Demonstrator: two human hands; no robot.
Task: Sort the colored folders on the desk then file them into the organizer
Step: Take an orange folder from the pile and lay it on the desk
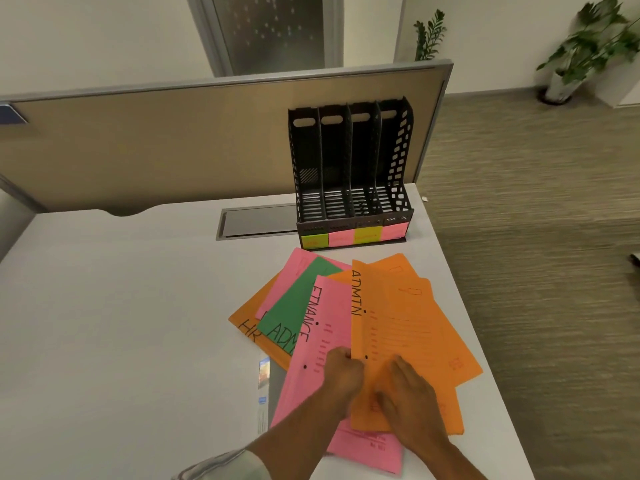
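The left hand [341,374] is curled at the left edge of the top orange folder [408,344], its fingers [346,355] closed on that edge just below the black lettering that runs up the folder's spine; whether the thumb is under the sheet cannot be told; the right hand [408,396] lies flat on the same folder, its fingers [401,367] loosely spread and pointing up the sheet, the palm pressing the lower part down.

Directly under the fingers of both hands, a second orange folder [450,420] shows at the right and bottom edges; left of the left fingers, touching them, lies a pink folder [322,320] marked FINANCE, which runs down beneath the left wrist; further left of it a green folder [301,299] marked ADM overlaps another pink folder [294,268]; at the far left, lowest in the heap, an orange folder [252,313] shows the letters HR; all fan out in one loose pile on the white desk [121,306].

Beyond the fingertips, well apart from them, the black organizer [351,168] stands upright at the back of the desk against the tan partition [156,147]; its four slots hold nothing; yellow and pink labels [353,235] alternate along its front lip; just left of the left wrist a grey booklet [268,386] sticks out from under the pink folder.
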